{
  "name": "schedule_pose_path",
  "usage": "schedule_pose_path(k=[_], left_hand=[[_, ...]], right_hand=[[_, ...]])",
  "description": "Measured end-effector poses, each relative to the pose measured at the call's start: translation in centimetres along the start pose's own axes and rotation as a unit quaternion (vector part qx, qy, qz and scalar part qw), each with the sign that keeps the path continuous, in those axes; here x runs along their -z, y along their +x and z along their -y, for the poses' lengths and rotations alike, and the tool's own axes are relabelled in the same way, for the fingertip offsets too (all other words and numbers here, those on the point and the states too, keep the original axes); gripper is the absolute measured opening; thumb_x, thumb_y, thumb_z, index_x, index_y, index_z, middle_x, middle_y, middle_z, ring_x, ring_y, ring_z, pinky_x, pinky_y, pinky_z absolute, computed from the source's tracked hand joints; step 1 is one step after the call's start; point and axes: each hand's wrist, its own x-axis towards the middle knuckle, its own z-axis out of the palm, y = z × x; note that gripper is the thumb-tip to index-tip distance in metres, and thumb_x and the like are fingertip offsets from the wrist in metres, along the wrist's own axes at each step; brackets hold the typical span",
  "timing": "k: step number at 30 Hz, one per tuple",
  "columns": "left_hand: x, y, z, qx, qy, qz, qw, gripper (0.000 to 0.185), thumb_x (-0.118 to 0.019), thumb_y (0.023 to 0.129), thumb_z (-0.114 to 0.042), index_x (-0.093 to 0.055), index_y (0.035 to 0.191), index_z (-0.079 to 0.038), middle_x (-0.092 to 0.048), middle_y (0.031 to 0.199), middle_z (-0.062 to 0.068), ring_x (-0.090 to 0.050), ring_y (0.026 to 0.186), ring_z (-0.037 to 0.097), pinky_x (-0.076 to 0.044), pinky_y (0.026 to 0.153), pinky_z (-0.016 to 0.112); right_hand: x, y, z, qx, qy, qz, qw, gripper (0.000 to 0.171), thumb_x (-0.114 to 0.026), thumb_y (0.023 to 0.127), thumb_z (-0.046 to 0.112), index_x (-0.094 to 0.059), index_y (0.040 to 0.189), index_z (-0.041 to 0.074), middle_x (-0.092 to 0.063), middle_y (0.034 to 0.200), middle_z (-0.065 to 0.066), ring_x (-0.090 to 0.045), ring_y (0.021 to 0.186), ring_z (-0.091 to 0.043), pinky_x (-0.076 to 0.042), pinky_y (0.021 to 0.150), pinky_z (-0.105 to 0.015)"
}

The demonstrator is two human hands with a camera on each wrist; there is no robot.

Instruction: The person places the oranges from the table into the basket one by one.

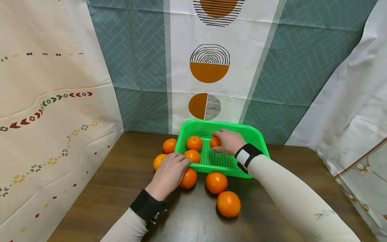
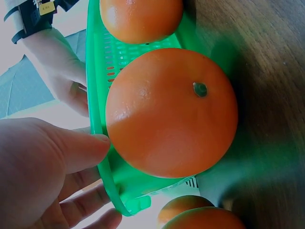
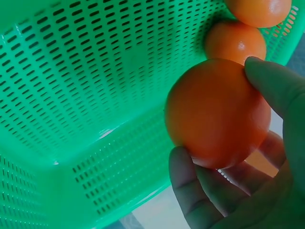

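Observation:
A green plastic basket (image 1: 222, 169) with perforated walls stands on the table, two oranges (image 1: 194, 143) lying in its left part. My left hand (image 1: 169, 173) grips the basket's front left corner; in the left wrist view its thumb (image 2: 90, 149) lies on the rim, with the other fingers outside. Just beneath that hand, outside the basket, rests a large orange (image 2: 171, 114) with a green stem end. My right hand (image 1: 231, 140) reaches over the basket and holds another orange (image 3: 217, 114) between thumb and fingers, beside the two inside.
Two oranges (image 1: 169, 146) sit on the table left of the basket. In front of it are two larger ones (image 1: 228, 204). The brown wooden table (image 1: 99, 188) meets a patterned cloth (image 1: 142, 67) behind the basket, and more cloth hangs at both sides.

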Motion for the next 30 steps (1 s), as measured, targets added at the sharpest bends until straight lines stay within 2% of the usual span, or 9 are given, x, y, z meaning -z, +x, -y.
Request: schedule_pose_path(k=[12,30], left_hand=[[0.0,-0.1,0.2,0.002,0.002,0.003,1.0,0.018,-0.071,0.091,-0.006,-0.072,0.107,-0.013,-0.069,0.1,0.001,-0.06,0.099,0.024,-0.048,0.095,0.039],[0.0,-0.1,0.2,0.007,0.006,0.012,0.9999,0.017,-0.068,0.093,-0.006,-0.071,0.108,-0.014,-0.069,0.1,0.0,-0.059,0.1,0.023,-0.047,0.097,0.039]], right_hand=[[-0.8,1.7,0.1,-0.012,-0.004,0.042,0.999,0.057,-0.076,0.088,0.038,-0.06,0.137,0.012,-0.062,0.113,-0.011,-0.059,0.082,-0.024,-0.05,0.068,-0.038],[-2.1,3.6,0.6,-0.011,-0.029,0.081,0.996,0.057,-0.077,0.088,0.038,-0.062,0.136,0.012,-0.065,0.115,-0.011,-0.062,0.093,-0.027,-0.053,0.075,-0.041]])
